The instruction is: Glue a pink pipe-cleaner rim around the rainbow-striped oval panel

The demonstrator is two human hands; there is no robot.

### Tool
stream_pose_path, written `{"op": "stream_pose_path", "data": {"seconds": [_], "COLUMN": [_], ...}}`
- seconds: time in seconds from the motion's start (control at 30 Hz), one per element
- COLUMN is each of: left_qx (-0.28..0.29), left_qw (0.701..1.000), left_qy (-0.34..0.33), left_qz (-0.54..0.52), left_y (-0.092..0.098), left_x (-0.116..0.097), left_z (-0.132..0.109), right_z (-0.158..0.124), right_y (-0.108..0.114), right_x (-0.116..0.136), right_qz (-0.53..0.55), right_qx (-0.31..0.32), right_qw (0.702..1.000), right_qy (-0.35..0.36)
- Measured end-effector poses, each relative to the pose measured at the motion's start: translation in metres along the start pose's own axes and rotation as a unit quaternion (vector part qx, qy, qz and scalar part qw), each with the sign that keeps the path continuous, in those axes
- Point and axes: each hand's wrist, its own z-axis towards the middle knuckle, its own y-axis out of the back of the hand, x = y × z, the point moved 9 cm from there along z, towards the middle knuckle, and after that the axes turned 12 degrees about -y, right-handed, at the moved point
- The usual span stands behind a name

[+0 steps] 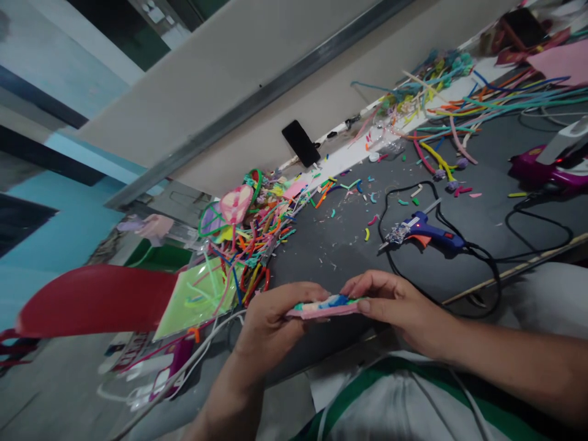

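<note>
Between my two hands is a flat pink craft piece [324,311], seen nearly edge-on, with blue, white and green bits along its top. My left hand [278,321] grips its left end, thumb and fingers closed around it. At the other end, my right hand [390,300] pinches the piece between thumb and fingers. What its face looks like cannot be made out from this angle. Beyond my right hand a blue glue gun [427,233] with an orange trigger and foil round its nozzle lies on the grey table [321,245].
A heap of coloured pipe cleaners [257,239] lies left, beside a green sheet [197,294]. A black phone [301,144] leans on the back ledge. More long pipe cleaners [505,101] spread at the right, near a purple glue gun [546,168]. A black cord [496,269] loops over the table's edge.
</note>
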Motion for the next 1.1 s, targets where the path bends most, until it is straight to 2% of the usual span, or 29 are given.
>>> {"op": "stream_pose_path", "data": {"seconds": [0.27, 0.6, 1.1], "left_qx": [-0.001, 0.014, 0.043], "left_qw": [1.0, 1.0, 0.998], "left_qy": [0.01, 0.0, 0.021], "left_qz": [0.024, 0.008, 0.047], "left_y": [-0.003, -0.006, -0.017], "left_x": [-0.002, -0.006, -0.011], "left_z": [0.0, -0.001, 0.004], "right_z": [-0.001, -0.006, -0.011], "right_y": [0.0, -0.005, -0.009], "right_x": [-0.003, 0.012, 0.024], "right_qz": [0.019, -0.048, -0.096], "right_qx": [0.007, -0.009, -0.036], "right_qw": [1.0, 0.997, 0.992], "right_qy": [-0.017, 0.058, 0.072]}}
